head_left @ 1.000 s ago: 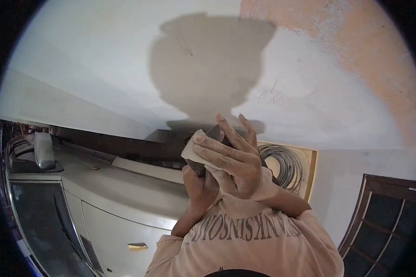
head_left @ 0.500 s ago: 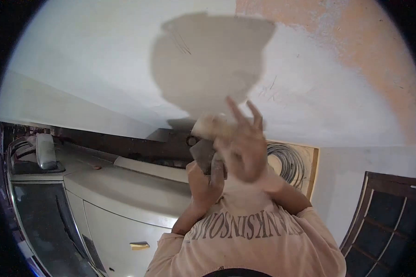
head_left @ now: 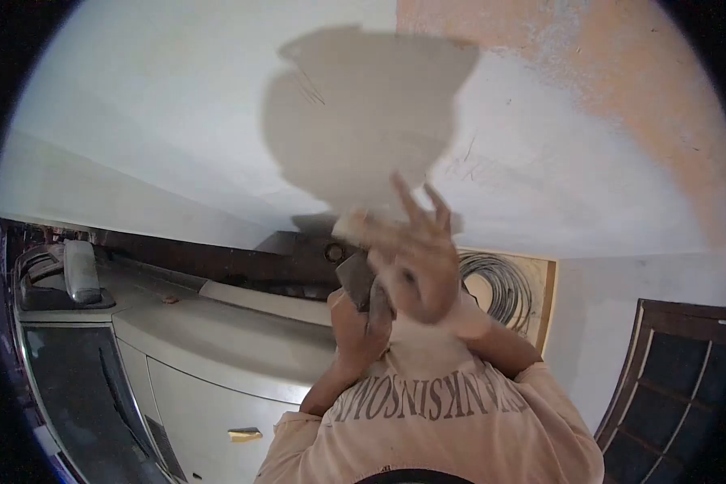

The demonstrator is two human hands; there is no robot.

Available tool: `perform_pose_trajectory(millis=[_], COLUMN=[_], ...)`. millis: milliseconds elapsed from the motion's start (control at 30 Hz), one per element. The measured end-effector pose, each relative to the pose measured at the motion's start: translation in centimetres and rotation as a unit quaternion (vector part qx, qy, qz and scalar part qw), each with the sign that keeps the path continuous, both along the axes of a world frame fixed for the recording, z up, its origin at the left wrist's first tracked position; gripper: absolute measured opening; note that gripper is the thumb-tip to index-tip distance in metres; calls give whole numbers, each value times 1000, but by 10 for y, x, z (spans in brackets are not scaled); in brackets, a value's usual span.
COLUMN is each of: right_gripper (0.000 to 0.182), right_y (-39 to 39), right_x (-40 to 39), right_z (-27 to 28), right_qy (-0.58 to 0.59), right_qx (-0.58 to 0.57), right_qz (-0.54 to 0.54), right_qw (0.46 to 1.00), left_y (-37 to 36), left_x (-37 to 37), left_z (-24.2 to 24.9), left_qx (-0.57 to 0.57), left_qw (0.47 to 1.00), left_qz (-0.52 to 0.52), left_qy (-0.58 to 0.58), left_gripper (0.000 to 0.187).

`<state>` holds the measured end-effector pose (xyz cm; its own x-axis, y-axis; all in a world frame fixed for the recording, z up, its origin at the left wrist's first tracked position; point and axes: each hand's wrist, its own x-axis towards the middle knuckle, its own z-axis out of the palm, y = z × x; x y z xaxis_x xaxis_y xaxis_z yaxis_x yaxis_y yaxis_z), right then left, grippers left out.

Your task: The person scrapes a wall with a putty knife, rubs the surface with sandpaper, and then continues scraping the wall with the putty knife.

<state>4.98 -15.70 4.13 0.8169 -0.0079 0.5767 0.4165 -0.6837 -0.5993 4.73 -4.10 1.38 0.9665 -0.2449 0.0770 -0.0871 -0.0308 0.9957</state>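
Observation:
In the middle of the head view, my left hand (head_left: 358,327) is closed around a dark grey flat piece (head_left: 355,278) with straight edges, possibly a scraper blade. Just to its right and higher, my right hand (head_left: 427,270) is blurred by motion. Two of its fingers stick up and apart, while the others bend towards a pale cream flat piece (head_left: 352,227). That piece seems gripped at the right fingers, but blur hides the contact. Both hands are close together in front of my chest, the right one partly covering the left.
A wall (head_left: 524,153) with white and peeling orange patches rises ahead, bearing a head-shaped shadow. A dusty car (head_left: 218,371) stands at left, with a small yellowish block (head_left: 244,434) on it. Coiled cable (head_left: 504,290) lies in a wooden frame; a dark paned door (head_left: 669,387) is at right.
My right hand has shifted slightly left and down, its raised fingers tilting. The grey piece in my left hand has turned a little. The view has moved slightly.

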Motion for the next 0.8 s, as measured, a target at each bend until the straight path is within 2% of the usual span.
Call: perform_pose_trajectory(millis=[67,167,200,267,300,333,433,467,567,600,667,700,733,800], right_gripper=[32,29,27,28,28,29,27,26,25,25,24,24,24,25], right_y=[7,-7,-6,3,7,-1,0,6,-6,-9,0,6,3,-10], right_x=[-9,11,9,-2,-7,0,0,-8,5,9,-2,-10,-8,7], right_z=[2,-4,-5,1,3,-2,-3,0,-3,-4,5,8,5,0], right_qy=[-2,7,9,-2,-2,-7,20,25,23,33,14,12,25,36], right_qx=[-3,-11,-6,0,7,-30,26,44,-14,29,41,52,42,14], right_qz=[46,-30,-15,26,47,20,5,35,-10,-24,18,40,17,-31], right_qw=[999,999,1000,1000,999,999,999,998,1000,999,999,998,999,999], left_y=[2,0,3,0,3,6,-1,1,4,-2,-5,-2,0,5], left_x=[3,0,0,3,3,4,3,4,1,-1,3,0,-3,-1], left_z=[-15,6,8,-7,-5,-2,-2,-1,0,-1,-7,-7,-7,0], left_qx=[-13,41,74,5,57,107,70,47,91,38,13,25,38,94], left_qw=[990,999,997,994,990,982,991,986,987,999,997,997,997,994], left_qz=[26,2,-16,12,-2,-15,21,-1,-27,-5,29,26,24,-24], left_qy=[-140,-6,-29,-108,-130,-154,-116,-160,-128,16,-77,-66,-56,48], left_gripper=[18,16,15,15,15,14,13,14,15,15,15,14,14,15])
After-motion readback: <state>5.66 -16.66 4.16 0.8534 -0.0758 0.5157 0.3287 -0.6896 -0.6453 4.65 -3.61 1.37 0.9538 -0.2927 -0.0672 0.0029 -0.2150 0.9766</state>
